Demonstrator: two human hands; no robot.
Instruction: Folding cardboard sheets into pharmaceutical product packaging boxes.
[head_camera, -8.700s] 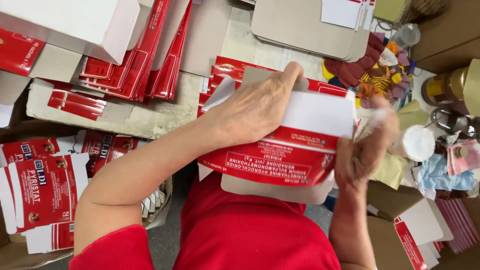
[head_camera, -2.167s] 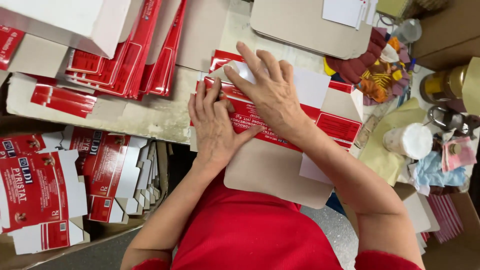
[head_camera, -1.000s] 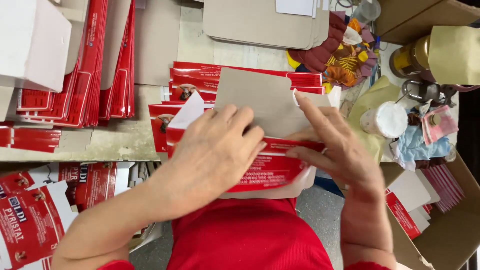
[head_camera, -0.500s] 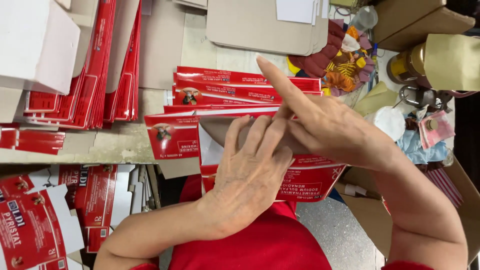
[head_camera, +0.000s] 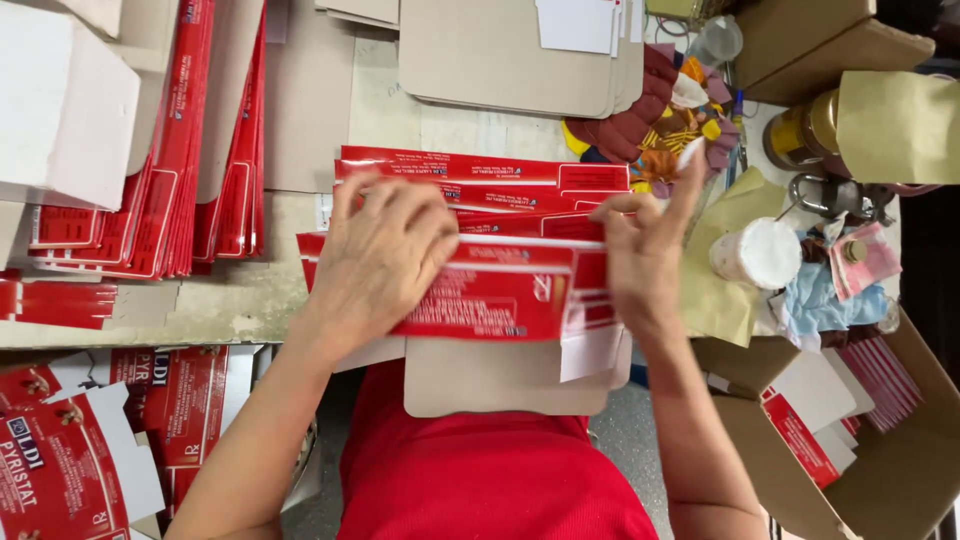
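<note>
A red and white folded carton lies across a grey cardboard sheet at the table's near edge. My left hand presses flat on the carton's left half, fingers spread over its top edge. At the carton's right end my right hand pinches the fold, with the index finger lifted. Behind the carton lie more flat red cartons in an overlapping stack.
Upright stacks of red carton blanks stand at left. A pile of grey boards sits at the back. A white tape roll, jar and cloths crowd the right. A brown box holds finished cartons; more blanks lie lower left.
The carton went from being folded up against the grey flap to lying flat. My left hand slid onto its left half, and my right hand moved to its right end.
</note>
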